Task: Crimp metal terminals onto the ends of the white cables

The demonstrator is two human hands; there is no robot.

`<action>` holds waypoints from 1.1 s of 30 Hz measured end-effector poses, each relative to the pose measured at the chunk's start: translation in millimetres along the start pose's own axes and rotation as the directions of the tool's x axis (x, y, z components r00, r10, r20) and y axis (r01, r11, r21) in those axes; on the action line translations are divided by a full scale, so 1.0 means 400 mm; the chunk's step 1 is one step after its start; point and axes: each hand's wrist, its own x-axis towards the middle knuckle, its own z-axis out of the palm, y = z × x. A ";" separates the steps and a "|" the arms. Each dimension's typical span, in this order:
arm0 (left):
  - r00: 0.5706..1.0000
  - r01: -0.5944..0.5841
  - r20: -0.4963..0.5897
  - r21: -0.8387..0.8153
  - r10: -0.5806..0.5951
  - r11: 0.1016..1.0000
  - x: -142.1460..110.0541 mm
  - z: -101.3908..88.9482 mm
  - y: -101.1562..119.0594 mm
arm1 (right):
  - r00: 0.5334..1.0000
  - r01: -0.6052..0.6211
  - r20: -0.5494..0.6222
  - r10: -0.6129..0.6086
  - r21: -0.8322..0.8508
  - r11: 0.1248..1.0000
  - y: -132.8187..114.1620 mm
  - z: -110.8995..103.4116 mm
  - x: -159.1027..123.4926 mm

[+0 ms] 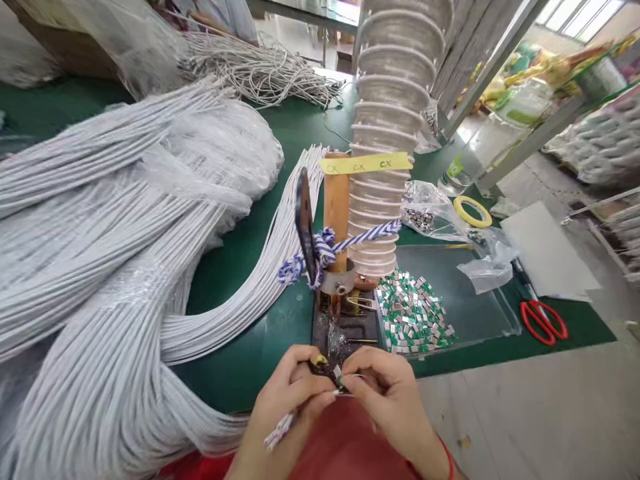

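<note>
Both my hands meet at the table's near edge, in front of a small dark press tool. My left hand pinches the end of a blue-and-white striped cord that runs out below its fingers. My right hand pinches a small silver and green metal clip against the cord's tip. The fingertips of both hands touch. Just right of the tool lies a heap of the same metal clips.
Large bundles of white cord fill the left of the green table. A brown post with yellow tape and a ribbed clear hose stand behind the tool. Red scissors, a yellow tape roll and plastic bags lie at right.
</note>
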 end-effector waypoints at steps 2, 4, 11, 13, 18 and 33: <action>1.000 0.021 0.019 0.019 -0.021 1.000 0.005 -0.010 0.015 | 0.999 -0.032 0.009 0.032 0.023 0.999 0.001 -0.001 -0.001; 0.999 0.025 0.032 0.033 -0.026 0.999 0.012 -0.017 0.033 | 0.998 -0.053 0.019 0.052 0.052 0.997 0.001 0.000 -0.001; 0.998 -0.052 0.025 0.045 0.051 0.998 0.039 -0.027 0.092 | 0.999 -0.030 0.043 0.026 0.099 0.995 0.008 0.001 -0.008; 0.999 -0.049 0.027 0.052 0.047 0.997 0.043 -0.029 0.096 | 0.998 0.030 0.047 -0.036 0.120 0.992 0.012 -0.002 -0.010; 0.999 -0.037 -0.034 0.048 0.039 0.998 0.050 -0.030 0.093 | 0.984 0.176 -0.008 -0.176 0.095 0.980 0.019 0.004 -0.010; 0.994 0.096 -0.053 -0.057 -0.099 0.994 0.053 -0.030 0.081 | 0.962 0.249 -0.144 -0.233 0.109 0.962 0.018 0.050 -0.008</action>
